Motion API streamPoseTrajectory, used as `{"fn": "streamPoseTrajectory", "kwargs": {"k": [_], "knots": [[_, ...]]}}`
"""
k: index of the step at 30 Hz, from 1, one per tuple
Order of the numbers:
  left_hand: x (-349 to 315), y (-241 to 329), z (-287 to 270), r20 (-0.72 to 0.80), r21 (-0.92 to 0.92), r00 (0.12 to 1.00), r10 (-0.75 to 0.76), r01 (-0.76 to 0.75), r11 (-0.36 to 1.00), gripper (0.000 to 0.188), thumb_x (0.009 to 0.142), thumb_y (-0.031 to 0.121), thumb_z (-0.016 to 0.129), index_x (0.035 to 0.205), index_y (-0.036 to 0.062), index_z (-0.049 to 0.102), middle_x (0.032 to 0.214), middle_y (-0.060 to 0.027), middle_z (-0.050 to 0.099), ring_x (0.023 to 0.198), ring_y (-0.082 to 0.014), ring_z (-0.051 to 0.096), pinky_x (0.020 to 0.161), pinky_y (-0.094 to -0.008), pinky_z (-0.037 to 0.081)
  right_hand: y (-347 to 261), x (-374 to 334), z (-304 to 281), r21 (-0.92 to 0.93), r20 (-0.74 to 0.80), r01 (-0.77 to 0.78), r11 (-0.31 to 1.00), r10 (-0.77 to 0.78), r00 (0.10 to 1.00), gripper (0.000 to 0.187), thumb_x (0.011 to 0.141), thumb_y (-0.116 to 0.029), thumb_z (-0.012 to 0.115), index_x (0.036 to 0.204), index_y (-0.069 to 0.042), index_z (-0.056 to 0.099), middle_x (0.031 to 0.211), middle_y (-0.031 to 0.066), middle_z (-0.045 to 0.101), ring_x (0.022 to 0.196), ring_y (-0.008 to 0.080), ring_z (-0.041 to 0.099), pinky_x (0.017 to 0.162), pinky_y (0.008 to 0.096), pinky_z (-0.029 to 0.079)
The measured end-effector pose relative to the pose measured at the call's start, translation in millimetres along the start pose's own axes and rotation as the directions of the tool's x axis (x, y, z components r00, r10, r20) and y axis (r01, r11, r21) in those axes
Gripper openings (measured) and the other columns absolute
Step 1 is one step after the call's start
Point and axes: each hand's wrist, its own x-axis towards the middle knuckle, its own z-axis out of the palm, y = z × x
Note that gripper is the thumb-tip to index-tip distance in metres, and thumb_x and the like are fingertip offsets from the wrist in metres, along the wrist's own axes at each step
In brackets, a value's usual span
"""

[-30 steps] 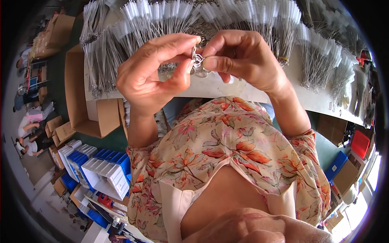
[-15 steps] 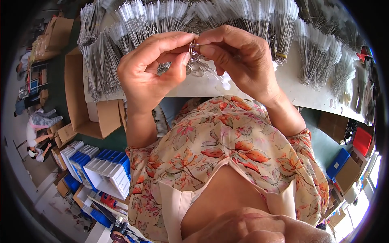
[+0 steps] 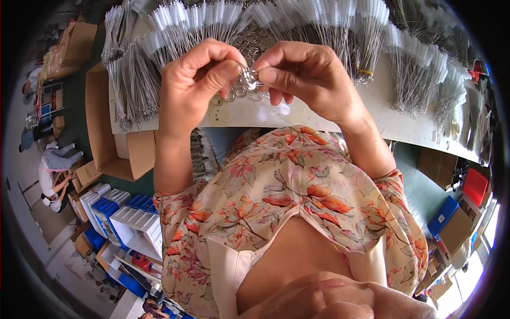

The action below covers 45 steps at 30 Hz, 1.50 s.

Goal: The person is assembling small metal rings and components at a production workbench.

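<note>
My left hand [image 3: 194, 87] is closed in a pinch on a cluster of shiny metal rings [image 3: 247, 80] above the table. From the other side, my right hand [image 3: 316, 80] pinches the right edge of the same cluster with thumb and forefinger. The fingertips of both hands nearly meet and cover part of the metal. Below the rings, thin wires slant right to a blurred whitish tip [image 3: 284, 109]. Behind the hands, more loose rings [image 3: 247, 40] lie in a heap among bundles of wire-handled brushes [image 3: 183, 24] with white bristles.
More brush bundles [image 3: 419, 69] cover the right of the pale table [image 3: 319, 121]. An open cardboard box [image 3: 109, 143] stands left of the table. White and blue plastic bins [image 3: 135, 223] are lower left. A co-worker [image 3: 50, 175] bends at far left. A red bin [image 3: 474, 187] stands at right.
Both hands have moved slightly down, and the left wrist has turned. The left fingers now pinch a fuller cluster of rings. More of the ring heap shows behind.
</note>
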Motion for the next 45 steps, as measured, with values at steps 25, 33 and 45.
{"fn": "streamPoseTrajectory", "kwargs": {"k": [25,33,45], "knots": [[-36.0,21.4,12.6,-0.094,0.496,0.958,0.27,-0.19,0.847,0.013,0.089,0.011,0.053,0.09,0.0023,0.063,0.086,-0.0078,0.063,0.078,-0.0138,0.06,0.07,-0.0252,0.048,9.2,-6.4,16.0,0.141,0.149,0.027,0.99,-0.048,0.988,0.015,0.086,-0.013,0.059,0.092,0.0,0.061,0.073,0.001,0.059,0.058,0.0041,0.051,0.051,0.0179,0.042],[-60.0,11.0,28.6,-0.36,-0.386,0.931,0.062,-0.209,0.898,0.018,0.091,0.012,0.046,0.093,-0.0012,0.059,0.095,-0.0117,0.061,0.095,-0.0219,0.057,0.091,-0.0378,0.041,33.2,-3.3,49.2,-0.081,0.006,0.355,0.931,-0.355,0.935,0.009,0.077,-0.003,0.067,0.084,0.0,0.063,0.074,0.0048,0.061,0.065,0.0099,0.06,0.058,0.0221,0.05],[-94.0,20.9,26.8,-0.643,0.048,0.727,0.241,-0.275,0.96,0.015,0.09,0.014,0.051,0.088,0.0013,0.059,0.086,-0.0087,0.063,0.061,-0.0096,0.052,0.054,-0.0224,0.044,26.4,11.6,92.3,-0.156,0.066,0.533,0.832,-0.529,0.846,0.018,0.072,-0.005,0.073,0.087,0.001,0.065,0.077,0.0046,0.06,0.064,0.0089,0.057,0.058,0.0207,0.046]]}}
